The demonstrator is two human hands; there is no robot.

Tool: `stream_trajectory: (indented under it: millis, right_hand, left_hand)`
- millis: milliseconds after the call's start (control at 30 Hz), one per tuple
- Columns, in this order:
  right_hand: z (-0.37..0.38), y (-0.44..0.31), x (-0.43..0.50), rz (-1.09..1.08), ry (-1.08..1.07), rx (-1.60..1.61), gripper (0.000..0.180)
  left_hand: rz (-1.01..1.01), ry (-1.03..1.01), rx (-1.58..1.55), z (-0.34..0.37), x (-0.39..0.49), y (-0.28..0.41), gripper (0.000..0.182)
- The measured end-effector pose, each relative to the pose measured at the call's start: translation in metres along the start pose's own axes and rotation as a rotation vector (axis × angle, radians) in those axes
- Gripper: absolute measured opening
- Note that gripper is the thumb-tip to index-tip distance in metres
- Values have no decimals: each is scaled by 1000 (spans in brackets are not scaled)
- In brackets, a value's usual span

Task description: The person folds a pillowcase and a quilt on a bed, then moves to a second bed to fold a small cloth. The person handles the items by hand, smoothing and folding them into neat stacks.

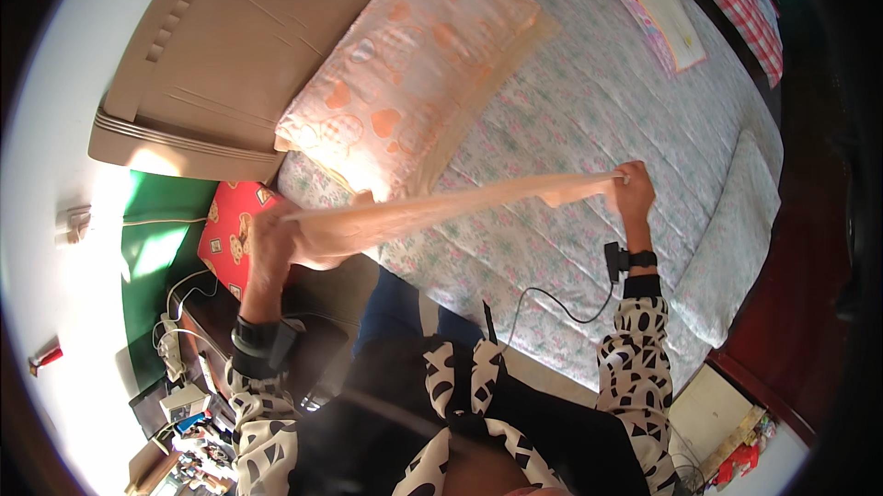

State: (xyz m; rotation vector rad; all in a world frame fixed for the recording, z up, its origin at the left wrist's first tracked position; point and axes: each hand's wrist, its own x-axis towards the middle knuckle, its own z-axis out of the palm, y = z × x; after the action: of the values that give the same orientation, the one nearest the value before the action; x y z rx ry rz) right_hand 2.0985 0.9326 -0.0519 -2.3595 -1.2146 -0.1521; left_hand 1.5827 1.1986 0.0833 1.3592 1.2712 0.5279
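Stretched between my two hands is a pale peach cloth, held above the near side of the bed and blurred by motion. My left hand grips its left end, close to the red bear-print fabric. At the right end, my right hand pinches a corner over the floral quilted bedspread. Beyond the cloth, a pillow with orange hearts lies near the headboard, with a thin yellowish fabric edge showing along its side.
A brown headboard stands at the upper left. Red bear-print fabric covers something beside the bed. Cables and a power strip lie on the left furniture. A folded pale cloth rests on the far bedspread. A wrist device's cable hangs near my right arm.
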Motion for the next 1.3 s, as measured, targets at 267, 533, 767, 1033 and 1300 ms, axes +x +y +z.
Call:
stream_trajectory:
  millis: [267,533,767,1033,1300]
  right_hand:
    - [29,-57,190,273,150,233,18]
    - [230,-206,404,-94,-12,316,29]
    - [337,-241,278,107,-123,656,45]
    - [325,-186,178,423,-28,717,28]
    - [352,-98,289,552,199,587,34]
  left_hand:
    - [-427,-259,-383,-4,105,-63,17]
    - [-311,40,-495,-34,235,-160,17]
    - [41,159,400,-64,292,-218,21]
    - [71,-306,-110,62,376,-107,19]
    - [286,-288,58,207,586,-12,41]
